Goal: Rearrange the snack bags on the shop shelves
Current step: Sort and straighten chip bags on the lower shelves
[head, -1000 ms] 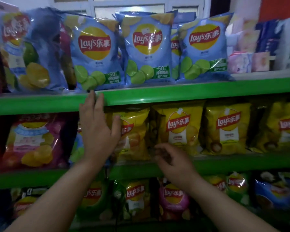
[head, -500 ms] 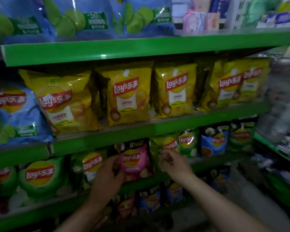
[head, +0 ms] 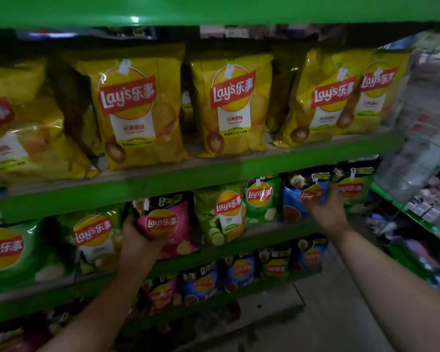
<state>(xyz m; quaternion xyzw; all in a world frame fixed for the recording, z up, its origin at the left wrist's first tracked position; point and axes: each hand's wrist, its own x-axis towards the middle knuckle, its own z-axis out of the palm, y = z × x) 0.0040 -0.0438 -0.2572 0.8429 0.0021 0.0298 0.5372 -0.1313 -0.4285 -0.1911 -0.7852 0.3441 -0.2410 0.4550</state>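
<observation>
Left hand (head: 137,241) grips pink bag (head: 174,226); right (head: 328,213), blue bag (head: 291,205).

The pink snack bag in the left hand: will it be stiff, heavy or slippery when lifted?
The pink bag looks puffed, so probably light and crushable. Its glossy film may slip; the left hand grips its edge.

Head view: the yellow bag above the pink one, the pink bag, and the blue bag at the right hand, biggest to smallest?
1. yellow bag
2. pink bag
3. blue bag, but the right hand hides part and it sits farther away, so pink versus blue is unsure.
</observation>
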